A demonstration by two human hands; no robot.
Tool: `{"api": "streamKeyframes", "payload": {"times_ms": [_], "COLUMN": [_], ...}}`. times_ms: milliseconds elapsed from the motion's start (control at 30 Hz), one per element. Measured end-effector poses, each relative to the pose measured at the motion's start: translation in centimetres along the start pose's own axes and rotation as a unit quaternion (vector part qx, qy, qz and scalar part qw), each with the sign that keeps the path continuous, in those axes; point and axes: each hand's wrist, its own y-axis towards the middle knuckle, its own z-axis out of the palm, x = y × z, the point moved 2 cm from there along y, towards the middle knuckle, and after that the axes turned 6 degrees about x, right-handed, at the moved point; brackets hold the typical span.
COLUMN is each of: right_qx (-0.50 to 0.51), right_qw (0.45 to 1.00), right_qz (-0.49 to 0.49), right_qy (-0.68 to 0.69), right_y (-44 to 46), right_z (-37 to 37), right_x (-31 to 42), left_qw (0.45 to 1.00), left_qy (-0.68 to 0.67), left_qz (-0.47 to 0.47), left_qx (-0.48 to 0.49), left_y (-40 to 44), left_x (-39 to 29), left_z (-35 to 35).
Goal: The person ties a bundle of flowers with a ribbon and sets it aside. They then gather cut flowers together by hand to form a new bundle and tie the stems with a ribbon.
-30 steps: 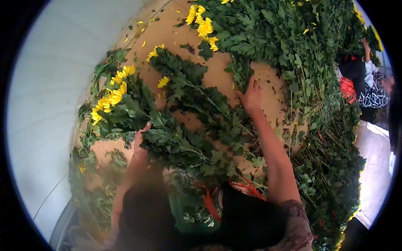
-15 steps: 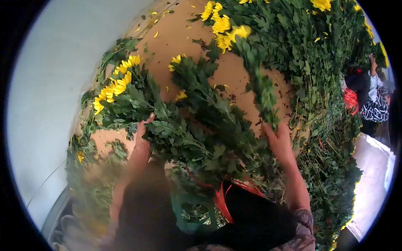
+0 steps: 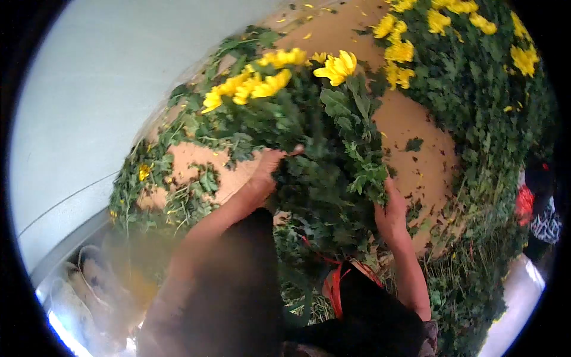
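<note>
My left hand [image 3: 267, 172] is closed around a bunch of yellow chrysanthemums [image 3: 297, 128], its thumb over the leaves and the other fingers hidden behind them. The flower heads fan out to the upper left. My right hand [image 3: 392, 214] grips a leafy chrysanthemum stem [image 3: 354, 134] with one large yellow bloom, held upright against the right side of the bunch. Red ties [image 3: 336, 291] lie across my dark-clothed lap, just below the bunch.
A big pile of chrysanthemums [image 3: 470, 95] lines the right side. Loose leaves and petals litter the brown floor covering [image 3: 416, 119]. A pale wall [image 3: 89, 119] stands at left. At the far right edge, part of another person shows beside a red bundle [image 3: 524, 205].
My right hand has brought its chrysanthemum stem leftward against the bunch, and the gap between my hands has narrowed. The camera view has shifted, so the surroundings sit differently.
</note>
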Motion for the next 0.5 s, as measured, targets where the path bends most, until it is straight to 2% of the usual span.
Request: {"api": "streamKeyframes", "payload": {"times_ms": [67,133,200,333,400,500], "right_qx": [0.002,0.067,0.068,0.078,0.095,0.119], "right_qw": [0.999,0.995,0.994,0.987,0.982,0.969], "right_qz": [-0.043,-0.073,-0.047,-0.053,-0.045,-0.06], "right_qy": [0.005,-0.013,-0.064,-0.131,-0.158,-0.209], "right_y": [1.3,2.3,2.5,2.4,2.3,2.3], "right_z": [1.4,3.5,4.3,5.9,6.4,6.9], "right_x": [0.3,1.2,1.3,1.2,1.5,2.1], "left_qw": [1.0,0.998,0.994,0.994,0.995,0.992], "left_qy": [-0.006,-0.01,0.002,-0.004,0.047,0.118], "left_qz": [0.001,-0.008,0.001,-0.044,0.008,0.03], "left_qx": [0.02,0.055,0.108,0.101,0.088,0.043], "left_y": [-0.1,-0.2,-0.4,-0.7,-1.2,-1.0], "left_x": [0.0,0.0,-0.4,0.4,0.1,0.3], "left_z": [0.5,1.2,1.8,1.2,2.2,2.4]}}
